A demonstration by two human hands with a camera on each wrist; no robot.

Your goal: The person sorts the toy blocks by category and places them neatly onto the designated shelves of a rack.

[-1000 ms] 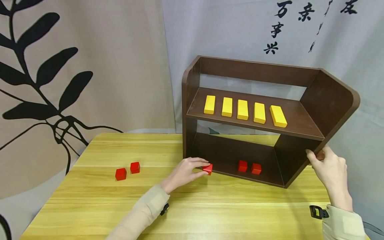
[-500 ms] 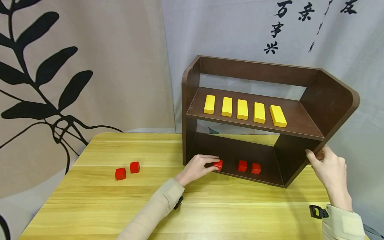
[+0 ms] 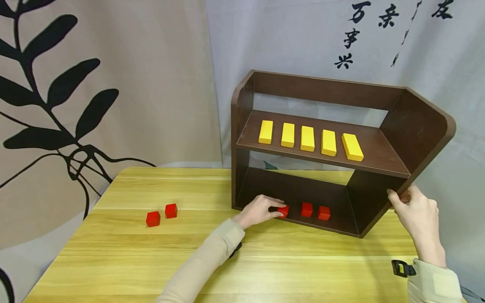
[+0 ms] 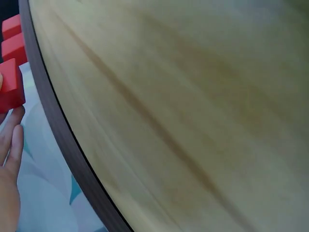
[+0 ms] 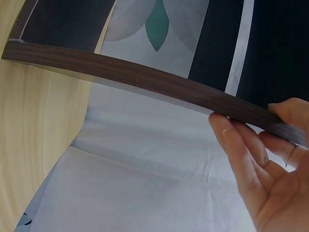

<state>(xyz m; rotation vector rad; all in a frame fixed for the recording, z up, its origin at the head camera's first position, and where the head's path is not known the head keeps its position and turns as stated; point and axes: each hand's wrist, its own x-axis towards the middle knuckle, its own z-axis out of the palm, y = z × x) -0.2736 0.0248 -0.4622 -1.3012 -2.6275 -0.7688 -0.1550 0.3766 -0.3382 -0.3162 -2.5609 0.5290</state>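
My left hand pinches a red cube between thumb and fingers at the front of the lower shelf of a dark brown rack. In the left wrist view that cube shows at the left edge, with two more red cubes beyond it. To its right on the same shelf sit a red cube and another red cube. My right hand grips the front edge of the rack's right side panel, thumb inside and fingers outside, as the right wrist view also shows.
Several yellow blocks stand in a row on the upper shelf. Two red cubes, one nearer and one farther, lie on the left of the wooden table. A printed curtain hangs behind.
My left hand has moved right with the red cube, from the rack's front left to beside the two cubes on the lower shelf. My right hand stays on the side panel.
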